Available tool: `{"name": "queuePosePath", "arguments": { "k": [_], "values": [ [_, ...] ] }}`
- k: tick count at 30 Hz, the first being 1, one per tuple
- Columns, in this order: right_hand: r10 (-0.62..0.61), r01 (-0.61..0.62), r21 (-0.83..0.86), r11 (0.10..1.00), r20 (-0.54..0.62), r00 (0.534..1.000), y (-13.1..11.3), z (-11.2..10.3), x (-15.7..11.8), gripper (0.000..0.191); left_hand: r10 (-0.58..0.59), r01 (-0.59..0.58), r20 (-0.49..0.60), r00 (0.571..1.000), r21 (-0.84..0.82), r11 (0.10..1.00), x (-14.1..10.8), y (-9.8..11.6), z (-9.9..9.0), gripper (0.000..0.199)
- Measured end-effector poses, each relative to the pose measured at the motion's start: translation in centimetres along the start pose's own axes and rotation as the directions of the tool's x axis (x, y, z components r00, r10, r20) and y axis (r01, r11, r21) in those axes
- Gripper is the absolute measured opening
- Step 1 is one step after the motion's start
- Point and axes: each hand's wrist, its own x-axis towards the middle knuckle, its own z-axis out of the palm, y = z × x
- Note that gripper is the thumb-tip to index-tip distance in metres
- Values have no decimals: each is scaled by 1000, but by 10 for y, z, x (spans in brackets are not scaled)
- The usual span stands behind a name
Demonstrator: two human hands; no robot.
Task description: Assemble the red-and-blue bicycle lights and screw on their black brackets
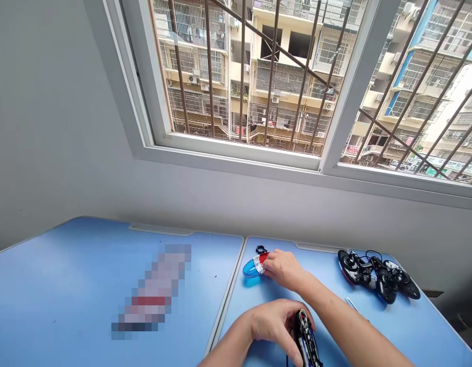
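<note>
Left table [48, 285]: blurred object [152, 288] mid-surface
Right table [328, 272]: plastic lamp shell [255, 267] near back-left corner; wired units [377, 275] at back-right corner

Item one: my left hand [272, 326], bare, low in the view, back of the hand up, left fingers [293, 349] curled downward in a closed grip.

Item two: my right hand [284, 270], bare, farther out, palm down, right fingers [269, 265] reaching forward and left.

Item three: my left forearm [228, 347], entering from lower left.

Item four: my right forearm [350, 326], running diagonally from lower right. Hands near, not touching.
</note>
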Motion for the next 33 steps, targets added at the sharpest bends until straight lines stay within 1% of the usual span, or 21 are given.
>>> {"name": "queuePosePath", "arguments": {
  "k": [4,10,13,17,19,21,23,25,27,29,30,31,32,33],
  "values": [
    [-26,26,1,1000,-38,999,-3,9,7,16,4,-4,-7,1000,17,1000,1,-1,0,82],
    [-42,45,33,998,-80,996,-6,16,15,10,-8,8,-6,1000,-3,1000,1,1,1,82],
    [-33,39,65,997,-86,996,-8,13,15,5,-14,14,1,1000,-19,1000,0,3,1,82],
    [12,3,142,990,-104,994,-8,1,7,4,-19,19,9,1000,-16,1000,-2,6,1,79],
    [66,-41,200,979,-122,990,-5,-8,-3,8,-16,16,-10,1000,-10,1000,-4,8,2,77],
    [139,-98,271,958,-139,980,2,-17,-19,12,19,-21,-52,998,-38,999,-5,11,3,73],
    [214,-153,351,924,-143,966,9,-22,-40,15,55,-61,-97,994,-60,996,-6,14,4,70],
    [275,-195,435,879,-128,953,17,-23,-66,16,118,-130,-149,982,-69,989,-7,19,5,66],
    [312,-219,510,832,-103,945,22,-18,-92,18,199,-220,-217,956,-75,973,-8,23,6,60],
    [334,-236,574,784,-70,940,23,-9,-114,24,248,-281,-284,926,-84,956,-9,26,7,56],
    [345,-248,617,747,-41,938,22,-4,-123,30,258,-299,-306,916,-92,950,-10,27,8,56],
    [357,-262,690,675,6,934,20,0,-130,39,264,-309,-321,910,-100,946,-10,28,9,55],
    [348,-262,739,621,38,937,18,5,-135,50,266,-316,-330,905,-107,943,-10,28,9,54],
    [336,-248,771,586,47,941,15,9,-138,59,267,-320,-336,903,-112,941,-11,27,10,54]
  ]
}}
